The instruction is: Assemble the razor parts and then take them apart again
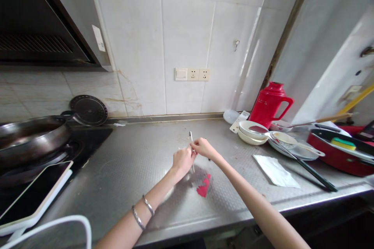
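Above the metal counter, my left hand and my right hand meet with their fingertips close together. A thin white stick with a dark tip passes upright between them, its lower end showing below the fingers. My left hand is closed around the stick. The right hand pinches at the same spot, but whether it grips the stick or some small piece on it is hidden. A torn piece of red paper lies on the counter just below the hands.
At left, a pan sits on the black cooktop, near a white-framed tablet. To the right stand a red thermos, stacked bowls, a long-handled spatula, a white napkin and a red pot.
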Tool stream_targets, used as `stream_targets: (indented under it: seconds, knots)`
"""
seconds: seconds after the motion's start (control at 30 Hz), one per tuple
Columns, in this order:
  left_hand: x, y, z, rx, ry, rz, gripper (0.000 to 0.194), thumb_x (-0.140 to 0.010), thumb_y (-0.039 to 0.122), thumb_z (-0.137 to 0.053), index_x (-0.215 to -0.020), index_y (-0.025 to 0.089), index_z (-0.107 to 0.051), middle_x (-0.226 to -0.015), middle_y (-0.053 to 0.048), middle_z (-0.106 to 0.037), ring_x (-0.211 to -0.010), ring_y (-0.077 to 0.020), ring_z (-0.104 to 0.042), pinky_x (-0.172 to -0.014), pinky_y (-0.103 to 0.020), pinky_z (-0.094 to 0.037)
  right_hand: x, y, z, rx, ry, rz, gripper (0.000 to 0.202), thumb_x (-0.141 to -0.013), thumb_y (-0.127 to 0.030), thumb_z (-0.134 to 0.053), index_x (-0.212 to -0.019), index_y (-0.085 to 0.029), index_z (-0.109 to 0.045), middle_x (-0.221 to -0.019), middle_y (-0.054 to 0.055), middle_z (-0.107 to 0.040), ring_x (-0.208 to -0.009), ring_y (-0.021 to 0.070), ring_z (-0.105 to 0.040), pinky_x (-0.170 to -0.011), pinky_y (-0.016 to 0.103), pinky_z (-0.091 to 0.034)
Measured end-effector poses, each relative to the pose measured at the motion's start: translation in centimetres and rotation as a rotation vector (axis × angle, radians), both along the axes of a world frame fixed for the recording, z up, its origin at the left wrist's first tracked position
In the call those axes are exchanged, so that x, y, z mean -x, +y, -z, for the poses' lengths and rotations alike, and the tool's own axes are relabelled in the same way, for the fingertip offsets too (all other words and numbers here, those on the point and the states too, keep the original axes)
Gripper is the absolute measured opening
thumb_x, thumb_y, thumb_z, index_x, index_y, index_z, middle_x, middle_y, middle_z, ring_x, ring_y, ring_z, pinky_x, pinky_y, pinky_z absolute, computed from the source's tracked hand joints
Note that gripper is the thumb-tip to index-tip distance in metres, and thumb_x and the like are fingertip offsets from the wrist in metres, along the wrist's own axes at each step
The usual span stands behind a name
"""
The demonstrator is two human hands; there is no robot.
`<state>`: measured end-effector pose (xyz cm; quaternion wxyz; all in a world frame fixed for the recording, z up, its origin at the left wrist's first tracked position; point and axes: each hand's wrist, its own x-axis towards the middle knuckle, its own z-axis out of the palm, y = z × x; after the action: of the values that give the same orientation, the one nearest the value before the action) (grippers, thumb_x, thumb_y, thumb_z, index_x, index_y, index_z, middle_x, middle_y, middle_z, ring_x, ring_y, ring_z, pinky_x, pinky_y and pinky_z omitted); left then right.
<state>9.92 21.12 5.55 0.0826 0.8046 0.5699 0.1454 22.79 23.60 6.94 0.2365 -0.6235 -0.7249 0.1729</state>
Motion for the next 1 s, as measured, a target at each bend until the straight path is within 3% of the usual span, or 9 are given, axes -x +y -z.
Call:
stream_targets:
  seconds: [0.17,0.27,0.4,0.57,0.8,1.0]
  knots:
    - [-1.1,-0.3,-0.4,-0.057,0.032,0.018,0.035,-0.087,0.041,-0.036,-0.096,0.018,-0.061,-0.086,-0.012,-0.067,-0.083,-0.0237,-0.063,-0.07,-0.031,-0.042,-0.8,0.3,-0.2,-0.022,-0.131,0.042,0.028,-0.073,-0.02,-0.045,-0.053,-0.013,-0.062,-0.052,0.005,-0.062,-0.054,0.011,-0.054,-0.048,0.019,-0.029]
    - [-0.9,0.0,-0.3,-0.087,-0.006,0.033,0.042,-0.084,0.052,-0.036,-0.092,0.019,-0.061,-0.082,-0.01,-0.067,-0.081,-0.0234,-0.063,-0.07,-0.031,-0.042,-2.8,1.0,-0.6,0.019,-0.214,0.027,0.032,-0.075,-0.021,-0.041,-0.056,-0.012,-0.064,-0.054,0.006,-0.063,-0.054,0.0109,-0.055,-0.05,0.019,-0.031]
    - [1.1,2.3,0.5,-0.114,-0.104,0.086,0.037,-0.078,0.051,-0.048,-0.095,0.02,-0.059,-0.089,-0.007,-0.065,-0.086,-0.0214,-0.06,-0.073,-0.03,-0.042,-7.1,2.2,-0.5,0.139,-0.329,-0.008,0.036,-0.078,-0.024,-0.039,-0.059,-0.012,-0.066,-0.058,0.006,-0.065,-0.053,0.0115,-0.056,-0.051,0.019,-0.034]
    - [3.7,6.1,2.7,-0.099,-0.182,0.226,0.05,-0.068,0.038,-0.063,-0.112,0.016,-0.051,-0.109,-0.011,-0.057,-0.105,-0.0241,-0.05,-0.088,-0.032,-0.039,-10.5,3.6,1.5,0.265,-0.408,0.012,0.032,-0.076,-0.022,-0.044,-0.055,-0.012,-0.066,-0.058,0.009,-0.066,-0.055,0.0148,-0.059,-0.051,0.021,-0.036]
    - [4.6,7.8,4.9,-0.014,-0.184,0.306,0.059,-0.06,0.02,-0.062,-0.117,0.015,-0.048,-0.116,-0.012,-0.053,-0.111,-0.0259,-0.046,-0.094,-0.035,-0.036,-10.7,4.2,4.0,0.33,-0.457,0.029,0.038,-0.08,-0.026,-0.041,-0.054,-0.013,-0.065,-0.063,0.011,-0.068,-0.059,0.0167,-0.062,-0.056,0.022,-0.04]
    - [5.2,8.3,5.8,0.01,-0.229,0.274,0.058,-0.06,0.019,-0.061,-0.117,0.014,-0.049,-0.113,-0.012,-0.058,-0.107,-0.0246,-0.051,-0.092,-0.033,-0.039,-10.7,4.6,4.7,0.355,-0.469,0.023,0.037,-0.079,-0.026,-0.041,-0.053,-0.014,-0.066,-0.063,0.01,-0.069,-0.058,0.0166,-0.063,-0.055,0.021,-0.041]
